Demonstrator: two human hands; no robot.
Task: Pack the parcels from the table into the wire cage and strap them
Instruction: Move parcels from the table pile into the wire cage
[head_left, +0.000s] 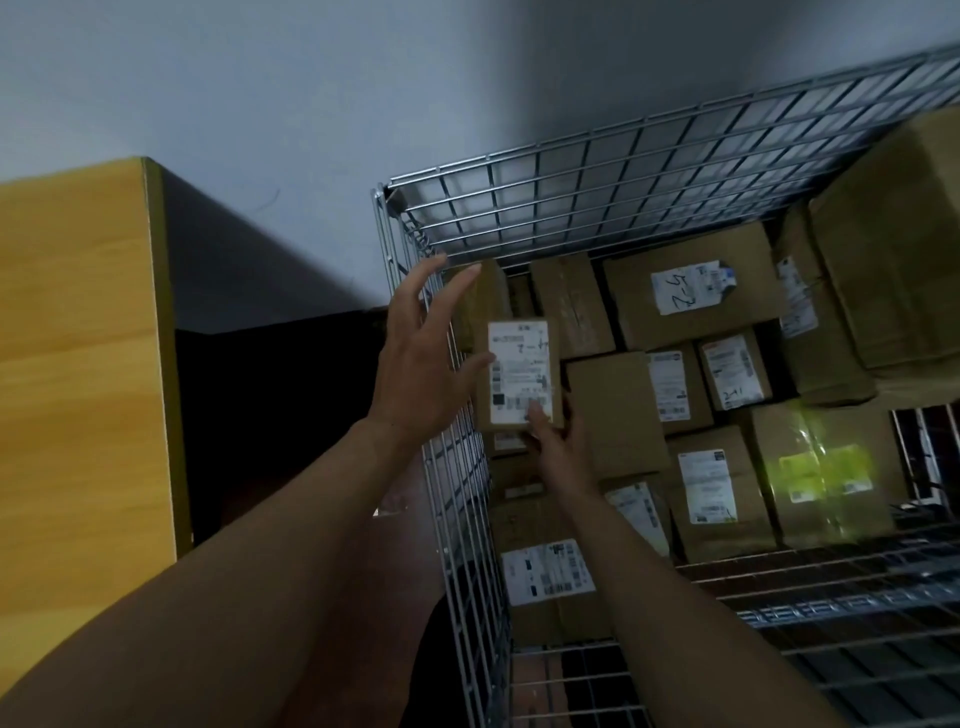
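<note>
A small brown cardboard parcel (522, 376) was held inside the left side of a wire cage (571, 174), close to its left mesh wall and above the load below. A white label (519, 364) with printed text and barcodes covered most of its upper face. It was a flat oblong.

The right hand (558, 441) gripped the parcel's near end, thumb pressed on the lower edge of the label and fingers curled under the near right corner. The left hand (421, 358) was spread wide with straight fingers beside the parcel's left edge. Its thumb tip lay at that edge, though contact could not be told, and its fingertips reached toward the cage's far left corner.

The cage was open at the top, made of silver grid panels, and held many other parcels (691, 301), all brown cartons, most with white labels facing up. One carton at the right was wrapped in yellow-green tape (821, 467). Larger cartons were stacked higher at the far right.

The parcel's long axis ran away from the person toward the cage's back panel, with the label face up and roughly level.

A wooden table (78, 364) stood left of the cage, against a pale wall (260, 78).
</note>
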